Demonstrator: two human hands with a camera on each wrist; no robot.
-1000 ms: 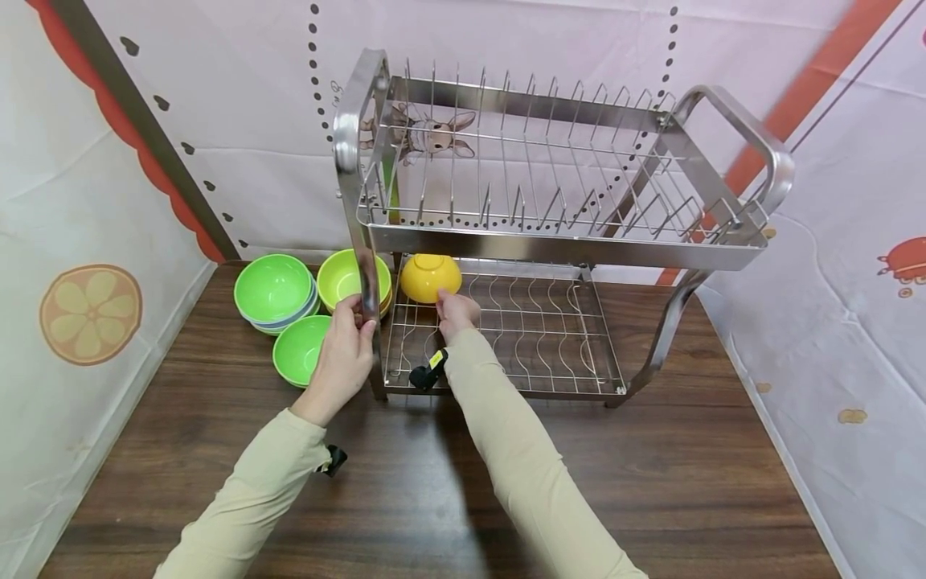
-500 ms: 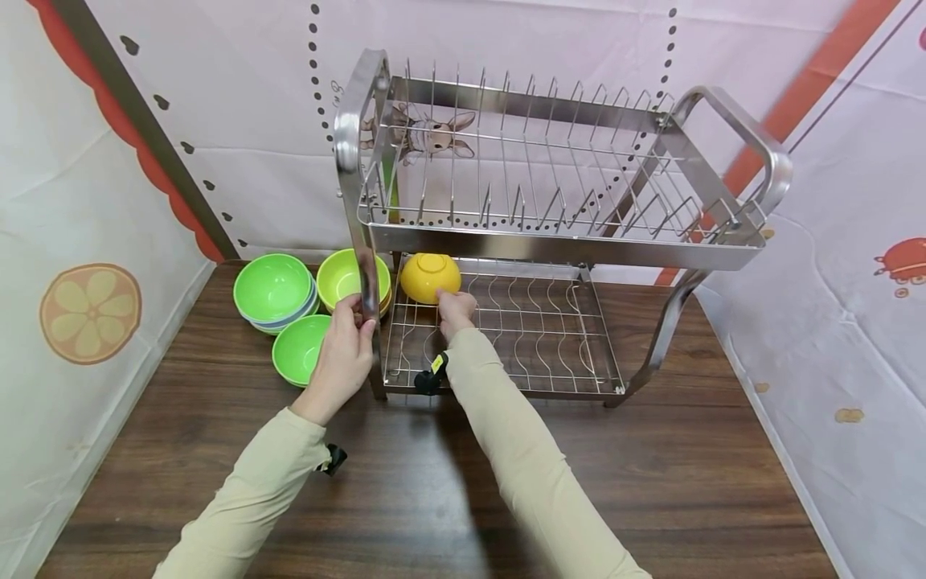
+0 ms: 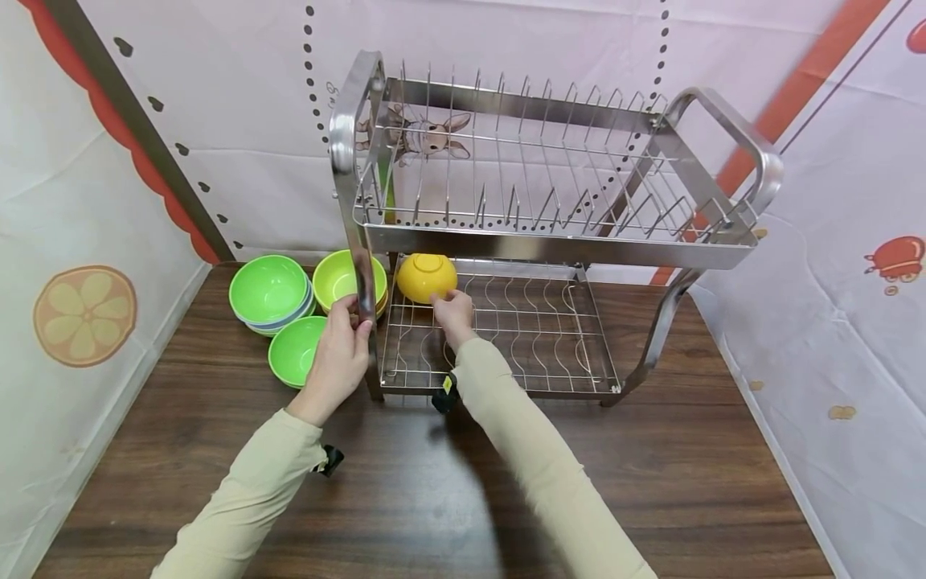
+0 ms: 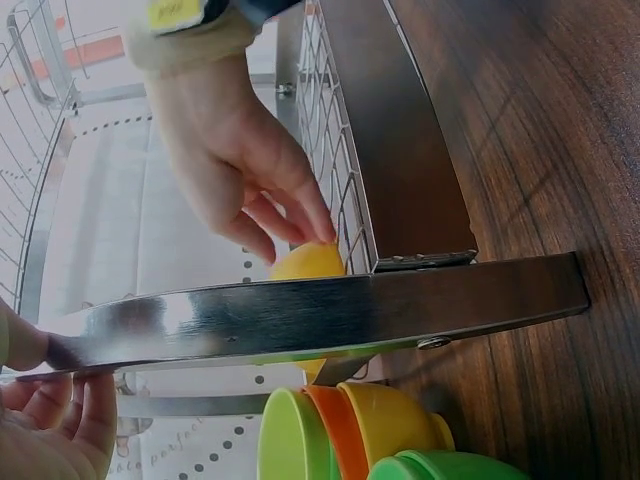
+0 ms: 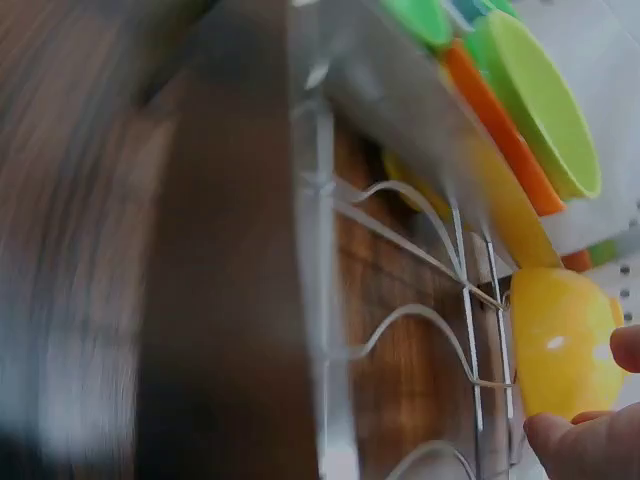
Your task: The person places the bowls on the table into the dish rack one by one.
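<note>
A two-tier metal dish rack (image 3: 557,246) stands on a wooden table. On its lower tier, at the back left, a yellow bowl (image 3: 425,280) sits on its side, base facing me. My right hand (image 3: 454,317) reaches in below the upper tier and holds this bowl with thumb and fingertips; the right wrist view shows digits at two places on the bowl (image 5: 565,345). My left hand (image 3: 338,358) grips the rack's front left post, thumb on one side and fingers on the other, as the left wrist view shows on the post (image 4: 230,320).
Left of the rack are a stack with a green bowl (image 3: 268,288) on top, a stack topped by a yellow-green bowl (image 3: 333,277), and a nearer green bowl (image 3: 292,354). The upper tier's front rail (image 3: 463,243) hangs over the right hand. Printed cloth (image 3: 275,193) backs the table.
The right wrist has turned and shifted slightly right, while its fingertips stay at the yellow bowl. Bowl and left hand keep their places against the rack. The head view has shifted a little.
</note>
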